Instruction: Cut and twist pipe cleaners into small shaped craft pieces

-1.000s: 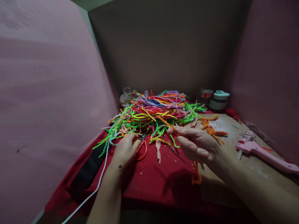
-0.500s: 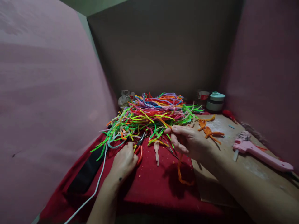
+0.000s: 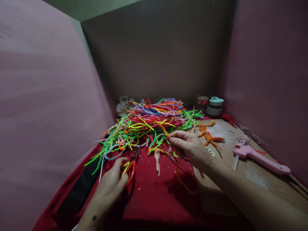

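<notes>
My left hand (image 3: pixel 112 179) has its fingers around the orange-and-yellow handles of the scissors (image 3: pixel 130 169). The blades point away, toward a heap of coloured pipe cleaners (image 3: pixel 156 115). Thumb and fingertips of my right hand (image 3: pixel 186 146) pinch an orange pipe cleaner (image 3: pixel 178 178); one end sticks out past the fingertips, and the rest hangs in a curve beneath the hand. Between both hands, a twisted pale pink pipe-cleaner piece (image 3: pixel 157 162) lies on the red cloth (image 3: pixel 149 199). Twisted orange pipe-cleaner shapes (image 3: pixel 211 138) rest to the right of my right hand.
A pink glue gun (image 3: pixel 260 158) lies on a brown board (image 3: pixel 260 189) at the right. At the back right stands a mint-lidded jar (image 3: pixel 215 107). A long black object (image 3: pixel 77 189) lies at the left, near a white cable (image 3: pixel 101 168). Walls rise on both sides.
My left hand and the scissors have moved left and toward me, and the fingers look looser on the handles. The right hand keeps its pinch on the orange pipe cleaner. The view has shifted slightly.
</notes>
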The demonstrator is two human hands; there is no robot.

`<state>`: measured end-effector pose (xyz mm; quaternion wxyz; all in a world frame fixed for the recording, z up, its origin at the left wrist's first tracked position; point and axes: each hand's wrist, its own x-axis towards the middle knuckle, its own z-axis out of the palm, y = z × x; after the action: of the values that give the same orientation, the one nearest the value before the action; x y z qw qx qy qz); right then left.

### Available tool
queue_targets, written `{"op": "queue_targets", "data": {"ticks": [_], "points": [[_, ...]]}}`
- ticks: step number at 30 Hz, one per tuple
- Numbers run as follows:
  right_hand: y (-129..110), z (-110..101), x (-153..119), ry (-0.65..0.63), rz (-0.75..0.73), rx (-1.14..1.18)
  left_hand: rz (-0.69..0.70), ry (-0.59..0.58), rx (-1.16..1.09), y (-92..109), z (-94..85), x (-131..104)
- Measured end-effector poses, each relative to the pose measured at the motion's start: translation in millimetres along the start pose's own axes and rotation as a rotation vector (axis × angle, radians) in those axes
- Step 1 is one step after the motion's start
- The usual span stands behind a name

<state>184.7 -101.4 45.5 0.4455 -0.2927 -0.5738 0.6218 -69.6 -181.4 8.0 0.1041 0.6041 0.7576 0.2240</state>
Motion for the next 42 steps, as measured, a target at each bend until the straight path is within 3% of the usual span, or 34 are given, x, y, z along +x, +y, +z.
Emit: {"op": "queue_targets", "data": {"ticks": [5,7,12,16,21,42], "points": [[-2.4,2.2,-0.8,0.067,0.007,-0.031,-0.072,-0.041,0.0,-4.0,2.4,-4.6],[-1.7,2.3,-0.4,0.085,0.005,-0.018,-0.034,-0.047,0.037,-1.3,3.7,-6.7],[3.0,3.2,0.6,0.107,-0.001,0.002,0.372,0.047,0.034,31.7,7.8,-11.7],[6.7,3.5,1.3,0.124,-0.008,0.037,0.492,0.136,0.233,64.5,14.4,-6.6],[8.6,1.8,2.2,0.166,-0.017,0.079,0.499,0.174,0.393,78.8,18.2,2.7],[6.5,3.6,1.6,0.194,-0.028,0.129,0.517,0.212,0.592,78.2,21.9,-1.1]]}}
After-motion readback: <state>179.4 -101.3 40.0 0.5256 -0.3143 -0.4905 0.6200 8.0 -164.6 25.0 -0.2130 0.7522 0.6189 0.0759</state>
